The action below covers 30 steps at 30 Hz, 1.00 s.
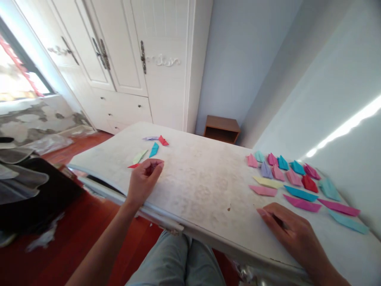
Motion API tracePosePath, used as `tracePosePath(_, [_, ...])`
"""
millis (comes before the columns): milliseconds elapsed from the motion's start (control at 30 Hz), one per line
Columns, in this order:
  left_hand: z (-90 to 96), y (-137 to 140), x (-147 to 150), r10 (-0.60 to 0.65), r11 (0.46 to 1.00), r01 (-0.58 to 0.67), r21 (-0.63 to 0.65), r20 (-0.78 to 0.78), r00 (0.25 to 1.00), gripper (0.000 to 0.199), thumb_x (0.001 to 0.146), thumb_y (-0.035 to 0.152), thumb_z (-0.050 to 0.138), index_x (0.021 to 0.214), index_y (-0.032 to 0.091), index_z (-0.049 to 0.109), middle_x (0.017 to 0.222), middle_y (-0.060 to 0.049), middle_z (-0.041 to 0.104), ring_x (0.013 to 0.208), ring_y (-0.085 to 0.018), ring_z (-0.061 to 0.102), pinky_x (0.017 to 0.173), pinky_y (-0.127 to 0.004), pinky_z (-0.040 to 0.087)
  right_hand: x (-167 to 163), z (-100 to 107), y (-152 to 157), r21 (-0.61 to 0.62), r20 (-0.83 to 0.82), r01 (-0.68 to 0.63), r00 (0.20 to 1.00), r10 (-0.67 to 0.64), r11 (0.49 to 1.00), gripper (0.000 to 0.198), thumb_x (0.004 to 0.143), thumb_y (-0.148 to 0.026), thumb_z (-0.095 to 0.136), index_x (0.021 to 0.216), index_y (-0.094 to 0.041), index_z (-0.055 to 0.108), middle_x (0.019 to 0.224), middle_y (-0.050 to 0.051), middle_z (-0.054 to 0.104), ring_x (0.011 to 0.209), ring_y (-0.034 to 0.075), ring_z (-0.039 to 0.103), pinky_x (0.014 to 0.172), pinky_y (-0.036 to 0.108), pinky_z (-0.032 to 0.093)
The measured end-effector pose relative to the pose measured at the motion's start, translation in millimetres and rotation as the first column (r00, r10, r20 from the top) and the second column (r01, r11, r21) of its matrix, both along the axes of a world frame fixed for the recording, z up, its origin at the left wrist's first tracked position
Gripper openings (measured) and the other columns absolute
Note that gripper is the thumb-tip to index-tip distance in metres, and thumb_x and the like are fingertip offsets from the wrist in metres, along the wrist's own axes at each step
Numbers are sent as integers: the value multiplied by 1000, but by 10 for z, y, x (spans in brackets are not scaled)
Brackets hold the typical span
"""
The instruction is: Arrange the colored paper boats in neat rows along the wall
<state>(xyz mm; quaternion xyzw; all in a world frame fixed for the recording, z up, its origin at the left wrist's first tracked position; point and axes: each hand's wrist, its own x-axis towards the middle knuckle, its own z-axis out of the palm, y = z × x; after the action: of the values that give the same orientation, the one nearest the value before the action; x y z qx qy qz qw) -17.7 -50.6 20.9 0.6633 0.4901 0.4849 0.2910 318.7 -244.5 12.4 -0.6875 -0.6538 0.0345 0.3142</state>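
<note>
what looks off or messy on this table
The white table is stained and scuffed, with a dark spot near the front edge. The folded papers on the right lie in loose rows; nothing is spilled.

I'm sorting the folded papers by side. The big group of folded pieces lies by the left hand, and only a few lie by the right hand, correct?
No, the sides are swapped. The head view shows the big group of folded pieces by the right hand; only a few lie by the left hand.

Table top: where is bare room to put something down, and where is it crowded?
The widest bare patch on the table lies in the middle, between the left hand and the right hand. A few folded papers lie beyond the left hand. The right side is crowded with rows of paper pieces.
</note>
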Motion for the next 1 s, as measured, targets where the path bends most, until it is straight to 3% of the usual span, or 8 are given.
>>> tracePosePath(67, [1,86,-237,140,987,-119,111,-208,968,32,85,42,55,95,15,68,82,-4,63,61,-12,53,65,-26,46,13,-16,-10,-13,2,4,1000,-4,1000,36,94,-51,48,78,-22,63,74,3,65,65,17,59,62,25,47])
tracePosePath(133, [0,177,-493,218,973,-160,168,-429,876,42,83,48,56,106,16,69,98,-8,63,62,-13,53,72,-30,47,49,-49,-11,-15,18,-12,1000,12,1000,36,93,-52,49,78,-22,63,75,3,65,64,17,59,60,24,47])
tracePosePath(233, [-9,285,-814,156,988,-109,112,-641,751,58,80,57,58,123,19,65,116,-12,60,79,-20,59,83,-35,46,135,-111,-1,29,44,-34,999,33,999,35,91,-54,52,80,-23,66,77,2,68,63,17,62,58,22,48])
tracePosePath(300, [-15,326,-945,67,998,-40,56,-685,726,53,82,56,56,120,22,68,116,-12,62,87,-24,60,86,-35,46,195,-141,7,26,67,-40,997,38,999,34,89,-54,53,81,-24,67,79,2,69,63,17,64,56,22,50])
tracePosePath(433, [-17,327,-1020,-51,998,68,0,-659,750,37,86,46,50,104,23,74,107,-9,68,82,-22,61,85,-34,46,282,-156,18,-20,107,-49,993,51,999,33,87,-54,56,83,-24,67,80,2,71,62,18,66,53,21,52])
tracePosePath(667, [13,103,-926,-6,996,49,79,-469,883,33,87,43,49,91,19,70,96,-10,71,91,-23,64,83,-30,47,321,-154,17,6,133,-62,989,61,998,34,87,-56,55,82,-24,68,80,1,72,61,17,67,51,19,52])
tracePosePath(800, [108,-108,-716,-102,994,82,-72,-346,933,31,91,40,44,99,18,64,82,-4,69,59,-15,58,60,-25,45,269,-163,9,30,113,-30,993,27,999,38,87,-59,55,83,-24,68,83,1,72,66,18,67,56,21,51])
tracePosePath(1000, [304,-349,-186,-323,945,322,-49,-270,907,28,93,36,44,94,17,66,80,-5,67,70,-16,59,63,-24,44,98,-124,0,43,44,51,998,-52,998,38,91,-56,50,78,-23,65,75,1,67,62,17,60,59,25,46])
